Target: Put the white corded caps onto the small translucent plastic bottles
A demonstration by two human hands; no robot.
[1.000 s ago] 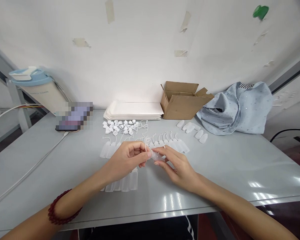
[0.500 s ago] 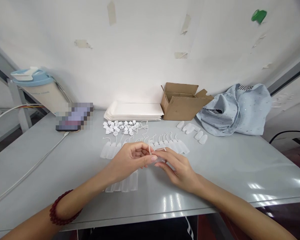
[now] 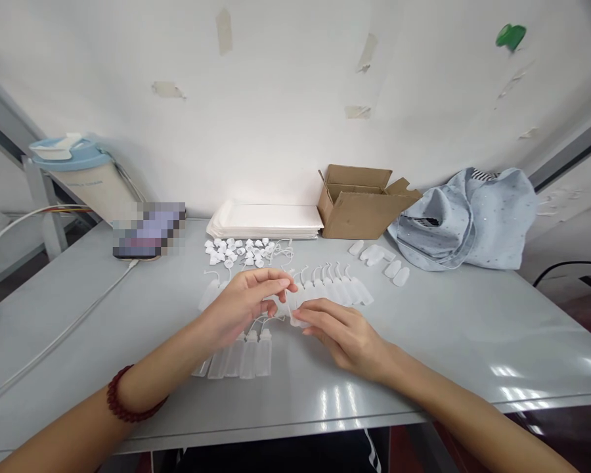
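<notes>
I'm pinching string in left hand, fingertips nearly meeting; right hand gripping clear piece, fingers closed; bottles lying nearby.

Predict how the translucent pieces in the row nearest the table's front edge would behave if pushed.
The translucent pieces would probably slide easily, as the table looks smooth and glossy. They seem unlikely to roll far, since they lie side by side. Their thin cords look floppy and might tangle, because they curve loosely.
</notes>
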